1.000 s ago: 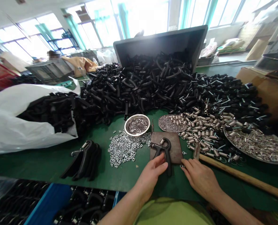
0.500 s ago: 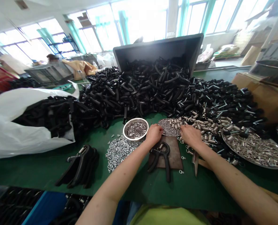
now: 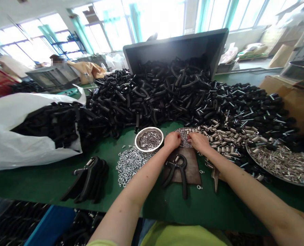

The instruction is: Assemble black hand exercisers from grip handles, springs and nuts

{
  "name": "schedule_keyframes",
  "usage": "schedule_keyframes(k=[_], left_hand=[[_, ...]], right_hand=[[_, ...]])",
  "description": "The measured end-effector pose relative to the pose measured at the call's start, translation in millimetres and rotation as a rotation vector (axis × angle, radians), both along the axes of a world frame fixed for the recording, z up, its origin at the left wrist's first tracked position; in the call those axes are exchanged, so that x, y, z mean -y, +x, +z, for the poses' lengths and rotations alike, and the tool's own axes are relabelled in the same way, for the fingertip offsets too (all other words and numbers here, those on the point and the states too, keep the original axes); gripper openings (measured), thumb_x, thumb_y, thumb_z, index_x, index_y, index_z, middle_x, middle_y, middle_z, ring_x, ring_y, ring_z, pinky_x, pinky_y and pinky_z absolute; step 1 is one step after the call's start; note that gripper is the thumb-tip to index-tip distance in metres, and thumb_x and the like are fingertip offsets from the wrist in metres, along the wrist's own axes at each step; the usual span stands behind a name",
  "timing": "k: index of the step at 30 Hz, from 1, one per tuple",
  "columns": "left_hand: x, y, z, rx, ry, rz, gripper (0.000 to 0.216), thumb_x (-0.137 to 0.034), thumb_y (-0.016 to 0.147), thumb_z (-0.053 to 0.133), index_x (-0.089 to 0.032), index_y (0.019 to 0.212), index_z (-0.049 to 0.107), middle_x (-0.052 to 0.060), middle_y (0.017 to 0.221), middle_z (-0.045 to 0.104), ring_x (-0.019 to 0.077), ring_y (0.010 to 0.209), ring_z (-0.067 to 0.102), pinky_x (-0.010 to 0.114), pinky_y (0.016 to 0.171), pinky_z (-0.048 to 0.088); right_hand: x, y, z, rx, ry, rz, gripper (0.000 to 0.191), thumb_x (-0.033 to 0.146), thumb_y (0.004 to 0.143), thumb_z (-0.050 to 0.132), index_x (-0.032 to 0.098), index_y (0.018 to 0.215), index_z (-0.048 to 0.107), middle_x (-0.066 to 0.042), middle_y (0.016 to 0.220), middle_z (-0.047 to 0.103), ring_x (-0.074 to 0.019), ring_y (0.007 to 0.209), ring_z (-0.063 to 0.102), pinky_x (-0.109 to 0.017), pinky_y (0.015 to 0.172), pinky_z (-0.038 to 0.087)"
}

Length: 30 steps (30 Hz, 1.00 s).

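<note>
Both my hands reach forward over a shallow metal tray [image 3: 184, 131] of small silvery parts. My left hand [image 3: 171, 140] has its fingers curled at the tray's near left edge. My right hand [image 3: 197, 141] is pinched beside it over the same tray. What either pinch holds is too small to see. Just below them a black hand gripper [image 3: 179, 169] lies on a brown metal plate [image 3: 193, 171]. A round steel bowl [image 3: 149, 139] of nuts stands to the left, with loose washers [image 3: 130, 163] spilled in front of it.
A huge heap of black handles [image 3: 162, 92] spills from a tipped grey bin [image 3: 177, 48]. Springs [image 3: 226, 140] and a big tray of pins [image 3: 282, 160] lie right. Finished grippers [image 3: 90, 177] are stacked left, near a white bag [image 3: 11, 136]. A person sits far back left.
My hands left the gripper on the plate and reached forward to the small tray. In the last half second the right hand moved left, close to the left hand.
</note>
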<state>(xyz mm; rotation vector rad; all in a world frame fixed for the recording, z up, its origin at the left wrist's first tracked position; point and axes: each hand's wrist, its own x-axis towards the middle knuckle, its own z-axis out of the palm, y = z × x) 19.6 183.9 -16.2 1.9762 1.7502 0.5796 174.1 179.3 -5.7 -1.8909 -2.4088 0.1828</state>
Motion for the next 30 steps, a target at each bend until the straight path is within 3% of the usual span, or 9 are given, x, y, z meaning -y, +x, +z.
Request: schedule_keyframes(k=[5,10,14,18,24,30], left_hand=[[7,-8,5.1,0.208,-0.055,0.004,0.010,-0.018,0.074,0.057,-0.016,0.080,0.064,0.004,0.079,0.068,0.0157,0.074,0.062,0.026,0.070,0.047],[47,-33,9.1,0.404,-0.158,-0.053,0.016,-0.020,0.078,0.054,-0.014,0.092,0.059,0.003,0.079,0.069,0.0106,0.061,0.060,0.020,0.054,0.045],[92,-51,9.2,0.451,-0.119,-0.145,0.011,-0.024,0.077,0.060,-0.015,0.083,0.063,0.002,0.078,0.068,0.0131,0.070,0.061,0.024,0.065,0.046],[118,-52,3.4,0.309,0.039,-0.170,0.007,-0.025,0.072,0.068,-0.018,0.074,0.067,0.002,0.082,0.066,0.0169,0.084,0.057,0.030,0.081,0.041],[124,-48,-1.2,0.324,0.021,-0.157,0.007,-0.026,0.073,0.068,-0.020,0.076,0.069,0.002,0.084,0.065,0.0177,0.086,0.056,0.030,0.085,0.039],[126,-52,-3.7,0.354,-0.006,-0.178,0.006,-0.026,0.074,0.067,-0.021,0.077,0.070,0.002,0.088,0.065,0.0180,0.089,0.056,0.031,0.088,0.038]], right_hand=[[2,8,-0.1,-0.123,0.000,-0.058,0.023,0.028,0.085,0.045,0.021,0.096,0.064,-0.006,0.091,0.069,-0.0197,0.085,0.061,-0.027,0.068,0.040],[3,13,-4.0,-0.276,-0.002,-0.051,0.021,0.023,0.080,0.050,0.020,0.094,0.065,-0.003,0.089,0.070,-0.0175,0.083,0.061,-0.026,0.070,0.040],[1,16,-10.7,-0.415,-0.002,-0.033,0.020,0.022,0.077,0.053,0.019,0.092,0.067,-0.003,0.086,0.070,-0.0161,0.080,0.062,-0.026,0.073,0.042],[-1,17,-17.2,-0.544,-0.006,-0.051,0.016,0.022,0.073,0.058,0.018,0.085,0.068,-0.003,0.079,0.070,-0.0160,0.073,0.063,-0.026,0.070,0.044],[22,2,-16.7,-0.695,-0.099,0.039,0.019,0.030,0.076,0.055,0.017,0.085,0.066,-0.001,0.074,0.067,-0.0127,0.055,0.058,-0.025,0.056,0.045],[47,-20,-15.8,-0.713,-0.133,0.230,0.011,0.026,0.073,0.059,0.018,0.072,0.065,-0.002,0.079,0.061,-0.0157,0.079,0.058,-0.027,0.074,0.043]])
